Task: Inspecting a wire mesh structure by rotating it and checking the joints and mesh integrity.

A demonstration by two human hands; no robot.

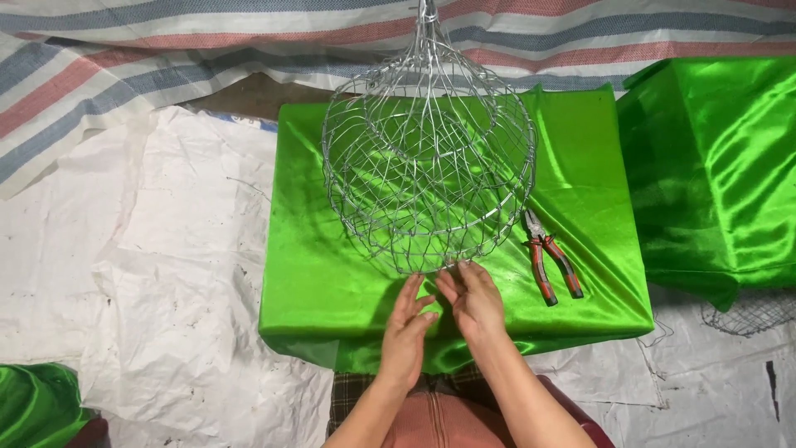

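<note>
A round wire mesh basket [429, 158] hangs from a wire at the top over a box draped in shiny green cloth [332, 282]. My right hand [474, 300] reaches up to the basket's near rim, its fingertips pinching or touching the wire there. My left hand [408, 330] is just beside it, fingers straight and apart, close to the rim, and I cannot tell whether they touch it. Pliers with orange and grey handles [550, 257] lie on the green cloth to the right of my hands.
A second green-draped block [717, 166] stands at the right. White plastic sheeting [149, 274] covers the floor, a striped tarp [124, 50] lies at the back. A scrap of wire mesh [746, 314] lies at the right, green cloth [37, 402] at the bottom left.
</note>
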